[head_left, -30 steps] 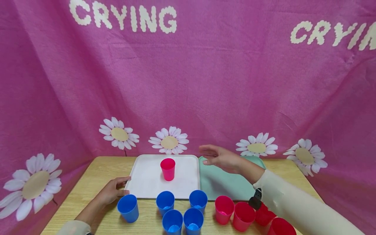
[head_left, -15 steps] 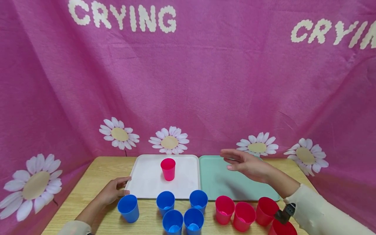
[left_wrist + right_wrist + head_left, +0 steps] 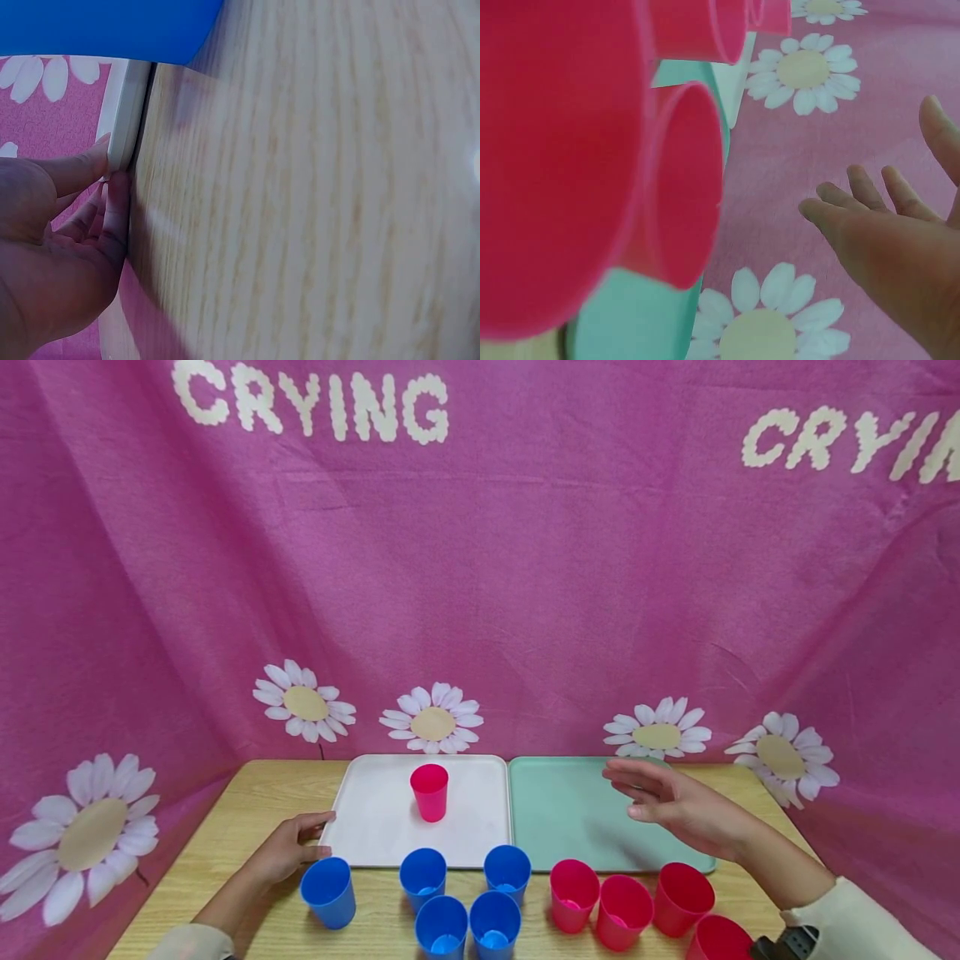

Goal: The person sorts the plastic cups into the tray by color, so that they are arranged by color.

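Observation:
In the head view my left hand (image 3: 281, 852) rests at the left edge of a white tray (image 3: 367, 843), its fingertips touching the rim. The left wrist view shows that hand (image 3: 67, 240) at the tray's edge (image 3: 131, 112). One red plastic cup (image 3: 430, 797) stands upright on the white tray. My right hand (image 3: 686, 806) is raised over the right part of a green tray (image 3: 555, 814), fingers extended, holding nothing. In the right wrist view the hand (image 3: 892, 240) is apart from the nearby red cups (image 3: 686, 187).
Several blue cups, including a blue cup (image 3: 327, 893) close to my left hand, stand upright before the white tray. Several red cups (image 3: 624, 914) stand at the right front of the wooden table (image 3: 255, 802). A pink curtain (image 3: 525, 610) hangs behind.
My right hand has moved rightward across the green tray, uncovering more of the tray and the red cups. The left hand and the cups stay where they were.

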The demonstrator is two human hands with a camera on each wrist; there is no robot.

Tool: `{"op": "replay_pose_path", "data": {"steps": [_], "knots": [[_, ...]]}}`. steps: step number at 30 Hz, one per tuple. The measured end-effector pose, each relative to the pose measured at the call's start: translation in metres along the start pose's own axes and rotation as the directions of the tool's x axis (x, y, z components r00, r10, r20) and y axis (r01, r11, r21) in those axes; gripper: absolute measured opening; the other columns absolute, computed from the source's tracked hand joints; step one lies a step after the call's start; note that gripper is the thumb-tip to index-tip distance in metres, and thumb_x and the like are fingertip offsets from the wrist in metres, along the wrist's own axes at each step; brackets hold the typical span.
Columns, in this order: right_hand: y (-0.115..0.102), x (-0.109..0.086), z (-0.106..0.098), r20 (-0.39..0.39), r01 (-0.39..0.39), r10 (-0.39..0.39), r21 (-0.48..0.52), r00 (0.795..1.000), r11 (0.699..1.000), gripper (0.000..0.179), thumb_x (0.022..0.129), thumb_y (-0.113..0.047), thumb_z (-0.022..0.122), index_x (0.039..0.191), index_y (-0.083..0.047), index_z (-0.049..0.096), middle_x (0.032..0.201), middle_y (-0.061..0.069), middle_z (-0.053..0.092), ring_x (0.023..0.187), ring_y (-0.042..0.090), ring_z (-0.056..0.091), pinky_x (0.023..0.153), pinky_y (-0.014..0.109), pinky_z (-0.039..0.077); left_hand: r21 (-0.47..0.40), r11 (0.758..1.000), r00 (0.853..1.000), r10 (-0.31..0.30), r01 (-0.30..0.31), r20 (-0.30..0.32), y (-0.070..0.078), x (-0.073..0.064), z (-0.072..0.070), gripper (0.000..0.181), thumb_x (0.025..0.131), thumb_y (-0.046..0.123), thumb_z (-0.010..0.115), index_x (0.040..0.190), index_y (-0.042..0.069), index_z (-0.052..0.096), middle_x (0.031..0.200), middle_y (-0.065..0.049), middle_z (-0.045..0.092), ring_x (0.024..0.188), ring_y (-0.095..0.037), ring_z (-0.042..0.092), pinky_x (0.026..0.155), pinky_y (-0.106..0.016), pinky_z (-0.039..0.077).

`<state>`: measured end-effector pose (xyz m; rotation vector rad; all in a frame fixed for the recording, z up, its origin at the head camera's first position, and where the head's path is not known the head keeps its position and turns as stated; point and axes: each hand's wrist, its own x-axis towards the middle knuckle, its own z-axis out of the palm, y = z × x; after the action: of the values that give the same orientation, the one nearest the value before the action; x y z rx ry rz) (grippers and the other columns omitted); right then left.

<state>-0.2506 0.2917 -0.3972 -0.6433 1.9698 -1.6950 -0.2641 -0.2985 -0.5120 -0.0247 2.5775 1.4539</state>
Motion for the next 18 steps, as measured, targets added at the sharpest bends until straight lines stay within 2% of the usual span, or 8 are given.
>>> {"op": "replay_pose_path", "data": {"steps": [3,7,12,18], "knots": [[0.005,-0.014,-0.001,0.007,0.016,-0.016,0.024,1.0,1.0,0.065,0.105,-0.003,0.053,0.162,-0.001,0.021,0.16,-0.003,0.041,0.138,-0.005,0.045,0.109,0.02,0.044,0.008,1.0,1.0,0.014,-0.014,-0.004,0.001,0.0,0.0,0.062,0.089,-0.009,0.073,0.146,-0.009,0.049,0.144,-0.036,0.046,0.12,-0.043,0.051,0.082,-0.034,0.062],[0.012,-0.033,0.001,-0.022,0.02,-0.02,0.02,1.0,1.0,0.065,0.105,-0.001,0.052,0.163,-0.004,0.023,0.154,-0.014,0.045,0.136,-0.009,0.045,0.107,0.02,0.046,0.017,1.0,1.0,0.016,-0.016,-0.015,0.003,-0.001,0.0,0.062,0.089,-0.008,0.074,0.146,-0.008,0.05,0.144,-0.035,0.047,0.121,-0.043,0.051,0.084,-0.034,0.062],[0.024,-0.056,0.005,-0.112,0.006,-0.008,-0.01,0.994,1.0,0.066,0.104,-0.003,0.056,0.163,-0.012,0.028,0.15,-0.022,0.049,0.133,-0.012,0.045,0.106,0.011,0.041,0.022,1.0,1.0,0.007,-0.007,-0.022,0.003,-0.001,0.001,0.063,0.088,-0.008,0.074,0.146,-0.008,0.05,0.145,-0.035,0.047,0.122,-0.045,0.053,0.084,-0.036,0.062],[0.043,-0.081,0.012,-0.249,-0.059,0.038,-0.076,0.968,0.995,0.068,0.103,-0.006,0.058,0.162,-0.004,0.024,0.145,-0.027,0.05,0.126,-0.016,0.047,0.102,0.008,0.04,0.031,0.999,1.0,0.011,-0.011,-0.025,0.005,-0.002,0.001,0.064,0.087,-0.008,0.075,0.146,-0.008,0.05,0.146,-0.035,0.047,0.124,-0.047,0.054,0.087,-0.038,0.062]]}}
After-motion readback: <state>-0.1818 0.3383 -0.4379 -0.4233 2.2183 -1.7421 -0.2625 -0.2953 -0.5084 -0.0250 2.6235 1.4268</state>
